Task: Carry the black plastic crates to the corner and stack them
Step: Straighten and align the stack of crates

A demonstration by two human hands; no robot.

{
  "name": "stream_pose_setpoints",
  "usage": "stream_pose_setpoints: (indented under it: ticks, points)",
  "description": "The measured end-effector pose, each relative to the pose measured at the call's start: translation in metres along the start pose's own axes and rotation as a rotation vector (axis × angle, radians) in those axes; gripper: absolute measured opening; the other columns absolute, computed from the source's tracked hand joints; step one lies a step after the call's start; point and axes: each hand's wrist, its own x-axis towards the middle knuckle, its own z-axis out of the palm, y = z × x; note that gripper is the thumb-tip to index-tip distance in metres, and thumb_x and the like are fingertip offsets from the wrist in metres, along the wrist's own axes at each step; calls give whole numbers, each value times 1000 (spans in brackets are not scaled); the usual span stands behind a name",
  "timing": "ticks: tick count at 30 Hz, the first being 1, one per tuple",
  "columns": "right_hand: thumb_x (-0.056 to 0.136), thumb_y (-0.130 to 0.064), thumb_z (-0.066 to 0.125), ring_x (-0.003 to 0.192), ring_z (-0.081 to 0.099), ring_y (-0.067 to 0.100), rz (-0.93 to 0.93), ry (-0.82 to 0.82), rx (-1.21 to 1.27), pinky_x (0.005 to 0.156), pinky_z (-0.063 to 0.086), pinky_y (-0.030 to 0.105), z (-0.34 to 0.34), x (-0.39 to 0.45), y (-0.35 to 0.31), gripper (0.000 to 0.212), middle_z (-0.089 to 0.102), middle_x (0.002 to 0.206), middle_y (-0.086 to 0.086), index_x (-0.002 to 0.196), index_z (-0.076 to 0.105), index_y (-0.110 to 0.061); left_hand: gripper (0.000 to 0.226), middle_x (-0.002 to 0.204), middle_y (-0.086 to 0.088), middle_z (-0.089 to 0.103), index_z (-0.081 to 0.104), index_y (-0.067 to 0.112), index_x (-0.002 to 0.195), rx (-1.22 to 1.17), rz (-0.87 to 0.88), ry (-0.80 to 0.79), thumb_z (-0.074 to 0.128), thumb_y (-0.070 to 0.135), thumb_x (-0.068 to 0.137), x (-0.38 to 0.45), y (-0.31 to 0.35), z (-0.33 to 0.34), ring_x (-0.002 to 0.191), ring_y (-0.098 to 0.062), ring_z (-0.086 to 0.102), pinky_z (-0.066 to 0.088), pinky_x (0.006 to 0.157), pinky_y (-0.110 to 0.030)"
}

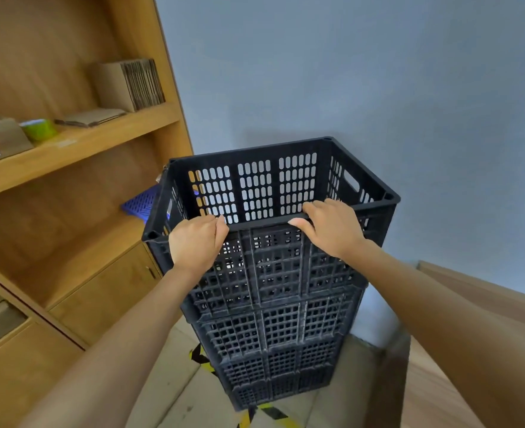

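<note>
A tall stack of black plastic crates (pixel 273 329) stands on the floor against the blue-grey wall, beside a wooden shelf unit. The top crate (pixel 264 186) is open and nothing shows inside it. My left hand (pixel 196 242) grips the near rim of the top crate towards its left corner, fingers curled over the edge. My right hand (pixel 332 227) holds the same near rim further right, thumb under the edge and fingers over it. Both forearms reach in from the bottom of the view.
The wooden shelf unit (pixel 79 143) fills the left side, holding flat cardboard (pixel 131 84), a green tape roll (pixel 39 128) and a blue plastic item (pixel 140 202). A brown board (pixel 486 291) leans at the right. Yellow-black tape (pixel 267 412) marks the floor.
</note>
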Motion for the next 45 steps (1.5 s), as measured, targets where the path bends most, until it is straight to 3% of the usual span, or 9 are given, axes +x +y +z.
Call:
stream_pose_setpoints:
  ticks: [3, 11, 15, 19, 23, 34, 37, 41, 45]
  points:
    - [92, -68, 6, 55, 52, 17, -20, 23, -7, 48, 29, 26, 4, 1, 2, 71, 56, 61, -4, 73, 53, -18, 50, 40, 4, 29, 33, 18, 45, 3, -20, 1, 38, 27, 94, 1, 1, -1, 35, -17, 25, 6, 45, -20]
    - [94, -65, 27, 47, 41, 14, -41, 153, 33, 48, 22, 24, 8, 4, 0, 50, 41, 52, -8, 67, 34, -23, 51, 38, 3, 33, 33, 17, 44, 41, -88, -40, 38, 26, 93, 5, 1, 2, 33, -19, 31, 7, 46, -20]
    - [93, -66, 28, 49, 48, 14, -3, 129, 32, 51, 26, 24, 7, 4, -10, 58, 52, 54, -6, 67, 51, -19, 52, 40, 3, 32, 33, 17, 45, 7, -31, -37, 32, 29, 95, 7, -10, 2, 34, -22, 34, 17, 49, -24]
    - [93, -69, 14, 52, 46, 15, 45, 75, 17, 54, 27, 25, 8, 6, -20, 62, 54, 58, -5, 68, 43, -20, 54, 39, 1, 35, 36, 16, 44, -14, 36, -5, 32, 31, 97, 10, -25, 9, 35, -21, 34, 16, 46, -23]
    - [91, -70, 10, 60, 50, 17, 116, -10, 28, 60, 37, 29, 3, 8, -33, 71, 57, 67, -4, 78, 55, -17, 54, 39, 3, 34, 36, 17, 45, -75, 83, -9, 31, 30, 97, 14, -37, 11, 36, -18, 30, 27, 38, -24]
    - [93, -66, 20, 57, 46, 17, 237, -33, -23, 61, 37, 31, -10, 6, -75, 58, 49, 63, -4, 71, 44, -18, 52, 41, 3, 29, 33, 17, 46, -156, 196, 3, 34, 28, 97, 27, -71, 28, 36, -18, 27, 7, 44, -16]
    - [92, -67, 16, 58, 44, 18, 262, -54, -34, 63, 30, 30, -14, 6, -84, 60, 49, 65, -3, 72, 44, -17, 52, 40, 1, 31, 34, 16, 46, -181, 218, -12, 35, 27, 97, 30, -78, 32, 36, -19, 28, 6, 45, -16]
    - [93, -66, 21, 62, 46, 17, 296, -90, -49, 66, 39, 31, -22, 6, -97, 54, 50, 68, -3, 76, 41, -18, 53, 40, -2, 37, 35, 15, 46, -194, 254, -22, 32, 29, 98, 37, -88, 39, 37, -20, 33, 10, 45, -17]
    - [93, -66, 17, 64, 52, 18, 350, -131, -95, 65, 44, 32, -21, 10, -110, 62, 57, 71, -1, 80, 52, -16, 57, 44, -4, 42, 41, 12, 49, -227, 270, -57, 23, 37, 98, 52, -101, 56, 41, -25, 42, 19, 44, -22]
